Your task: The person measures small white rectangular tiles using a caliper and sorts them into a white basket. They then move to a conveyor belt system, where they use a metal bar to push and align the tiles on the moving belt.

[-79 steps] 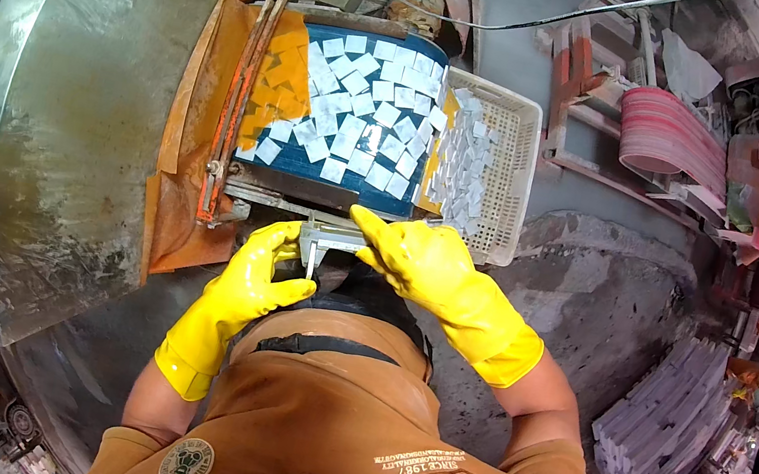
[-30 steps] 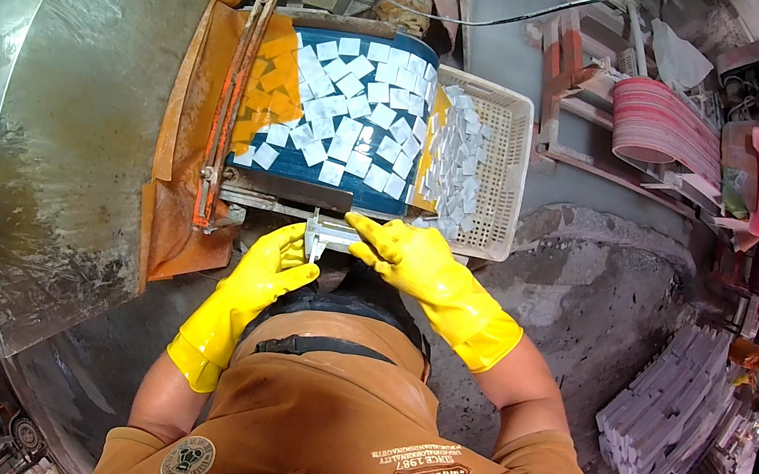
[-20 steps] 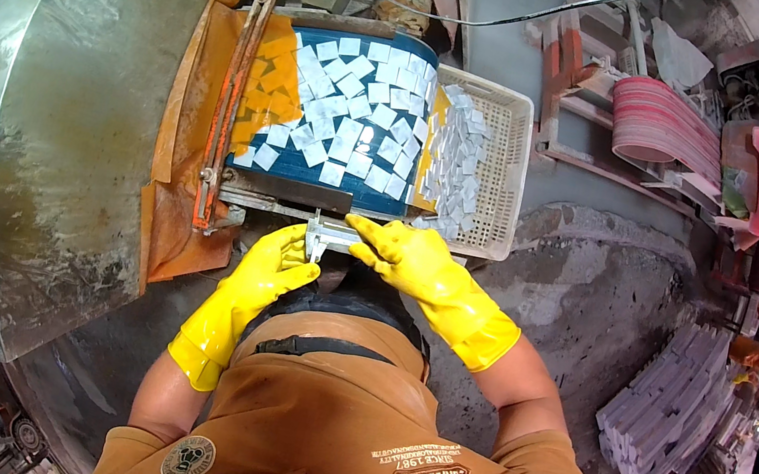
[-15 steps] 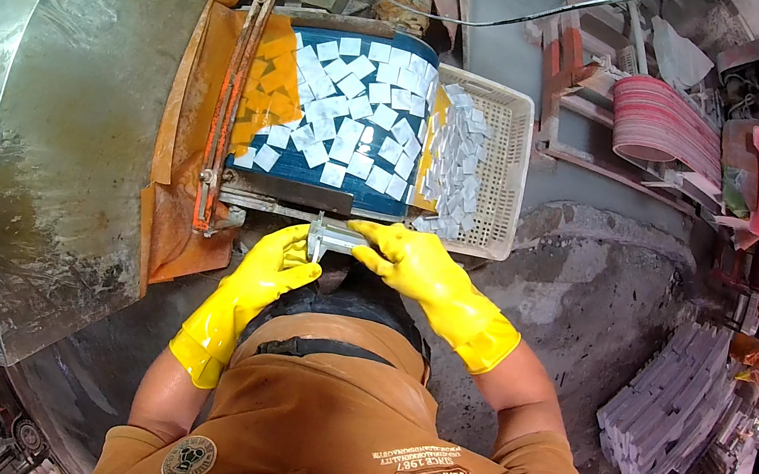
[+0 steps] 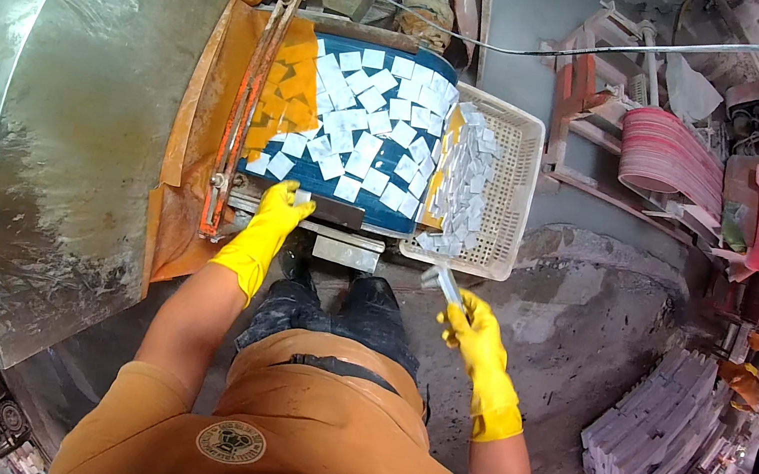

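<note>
My left hand (image 5: pixel 277 221), in a yellow rubber glove, is at the near edge of the blue conveyor belt (image 5: pixel 381 218). Its fingers are closed on a small pale tile (image 5: pixel 303 197). Out to the right, below the crate, my right hand (image 5: pixel 478 336) wears the same kind of glove. It grips a silver caliper (image 5: pixel 448 286), with the jaws pointing up and left. Many grey-white square tiles (image 5: pixel 366 150) lie scattered on the belt, some overlapping.
A cream perforated crate (image 5: pixel 531 162) at the belt's right end holds a heap of tiles (image 5: pixel 466 181). An orange metal bar (image 5: pixel 253 103) and orange sheeting cross the belt's left end. A large metal housing (image 5: pixel 108 108) stands left. Stacked slabs (image 5: pixel 651 427) lie at right.
My hands have moved apart. The caliper, earlier between both hands, has gone right and down in my right hand. My left hand has moved up to the belt edge with a tile.
</note>
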The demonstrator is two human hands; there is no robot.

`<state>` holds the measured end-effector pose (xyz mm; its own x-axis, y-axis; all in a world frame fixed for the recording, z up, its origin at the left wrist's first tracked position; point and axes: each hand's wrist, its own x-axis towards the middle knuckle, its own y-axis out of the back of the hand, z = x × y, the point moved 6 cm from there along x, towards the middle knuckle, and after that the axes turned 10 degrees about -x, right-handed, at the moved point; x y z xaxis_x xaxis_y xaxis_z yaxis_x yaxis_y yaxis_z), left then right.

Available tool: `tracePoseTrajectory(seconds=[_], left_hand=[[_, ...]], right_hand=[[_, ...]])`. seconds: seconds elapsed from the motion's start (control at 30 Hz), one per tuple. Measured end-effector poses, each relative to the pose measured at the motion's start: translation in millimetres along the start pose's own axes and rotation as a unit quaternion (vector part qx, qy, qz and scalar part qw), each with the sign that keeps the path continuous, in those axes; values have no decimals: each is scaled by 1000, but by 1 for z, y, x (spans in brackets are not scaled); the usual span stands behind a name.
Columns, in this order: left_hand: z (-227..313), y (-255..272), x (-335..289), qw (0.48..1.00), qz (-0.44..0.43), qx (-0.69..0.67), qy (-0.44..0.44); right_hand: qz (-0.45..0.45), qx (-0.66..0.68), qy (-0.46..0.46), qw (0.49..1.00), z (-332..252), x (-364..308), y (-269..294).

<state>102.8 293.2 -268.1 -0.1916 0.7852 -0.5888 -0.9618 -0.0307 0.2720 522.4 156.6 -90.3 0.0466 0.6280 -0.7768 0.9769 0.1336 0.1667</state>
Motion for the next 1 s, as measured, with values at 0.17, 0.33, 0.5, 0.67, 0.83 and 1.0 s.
tracePoseTrajectory(seconds=[0.17, 0.33, 0.5, 0.67, 0.83, 1.0], left_hand=[[58, -17, 31, 995, 7, 36, -89], [74, 35, 35, 886, 86, 445, -100], [53, 42, 42, 821, 116, 552, -88], [74, 39, 42, 844, 105, 514, -113], [74, 41, 50, 846, 98, 515, -100], [73, 37, 39, 837, 122, 479, -237]], right_hand=[[50, -17, -78, 996, 76, -27, 15], [83, 26, -126, 988, 120, -65, 18], [118, 72, -160, 977, 156, -94, 13], [126, 92, -160, 975, 159, -101, 1], [129, 63, -143, 979, 151, -92, -6], [118, 93, -124, 981, 145, -83, -8]])
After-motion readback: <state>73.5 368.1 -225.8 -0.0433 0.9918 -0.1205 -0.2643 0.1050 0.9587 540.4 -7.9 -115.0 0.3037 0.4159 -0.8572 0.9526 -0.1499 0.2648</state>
